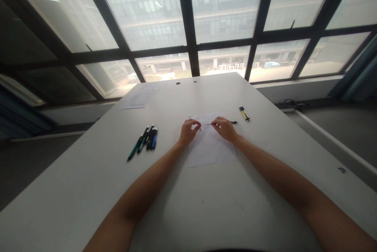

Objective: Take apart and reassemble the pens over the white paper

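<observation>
Over a white sheet of paper (210,154), my left hand (188,131) and my right hand (225,128) face each other, thumbs and forefingers pinched. Between their fingertips runs a thin straight stick (208,124), dark toward the right and paler toward the left. It looks like a pen refill, but is too small to be sure. The right fingers grip its dark end; the left fingertips close at its other end. A dark pen (234,122) pokes out from behind my right hand, partly hidden by it.
Several black, green and blue pens (149,138) lie left of the paper. Yellow-and-black pens (244,113) lie to the right. More papers (140,98) rest at the white table's (206,205) far left. Dark-framed windows (191,20) stand beyond its far edge.
</observation>
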Demonstrator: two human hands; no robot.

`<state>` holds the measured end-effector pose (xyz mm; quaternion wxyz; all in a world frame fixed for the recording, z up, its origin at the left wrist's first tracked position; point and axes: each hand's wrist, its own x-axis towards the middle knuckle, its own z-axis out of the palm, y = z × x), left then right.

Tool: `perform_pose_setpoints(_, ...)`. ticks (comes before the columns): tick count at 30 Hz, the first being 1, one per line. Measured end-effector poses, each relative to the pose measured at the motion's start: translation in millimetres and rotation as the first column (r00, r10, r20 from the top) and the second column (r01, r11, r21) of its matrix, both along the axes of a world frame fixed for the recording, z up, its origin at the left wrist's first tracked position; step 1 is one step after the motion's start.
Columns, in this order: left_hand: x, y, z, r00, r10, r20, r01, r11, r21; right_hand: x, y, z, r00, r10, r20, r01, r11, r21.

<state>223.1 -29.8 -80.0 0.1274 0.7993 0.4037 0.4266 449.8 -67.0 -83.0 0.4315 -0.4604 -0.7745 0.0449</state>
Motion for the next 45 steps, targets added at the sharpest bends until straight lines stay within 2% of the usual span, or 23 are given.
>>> perform_pose_setpoints(15,-1.3,1.3,-1.3,0.998,-0.055,-0.025,0.055,0.998,0.018,-0.9,-0.3,0.9,1.0,0.013,0.009,-0.013,1.0,-0.01)
perform_pose_setpoints(22,0.3,-0.9,0.4,0.993,-0.103,-0.05,0.104,0.994,0.026,-4.0,1.5,-2.3,0.992,0.121,-0.016,-0.122,0.992,-0.033)
perform_pose_setpoints(32,1.9,-4.7,2.5,0.987,-0.151,-0.056,0.154,0.987,0.054,-7.7,-1.6,0.5,0.981,0.188,-0.038,-0.19,0.981,-0.045)
perform_pose_setpoints(35,2.4,-4.4,2.6,0.994,-0.109,-0.02,0.109,0.994,0.021,-7.7,0.3,-2.5,0.982,0.181,-0.047,-0.183,0.982,-0.048)
perform_pose_setpoints(40,1.3,1.0,-0.4,0.994,0.071,0.078,-0.067,0.996,-0.061,-4.0,2.9,-5.0,0.994,0.093,-0.052,-0.096,0.994,-0.044)
perform_pose_setpoints(42,0.6,2.9,-2.0,0.992,0.114,0.055,-0.111,0.992,-0.058,-1.6,3.5,-4.8,0.998,0.032,-0.045,-0.034,0.998,-0.044)
perform_pose_setpoints(45,0.5,2.6,-2.8,0.993,0.109,-0.051,-0.11,0.993,-0.031,1.4,4.7,-5.1,0.998,-0.051,-0.046,0.049,0.998,-0.039)
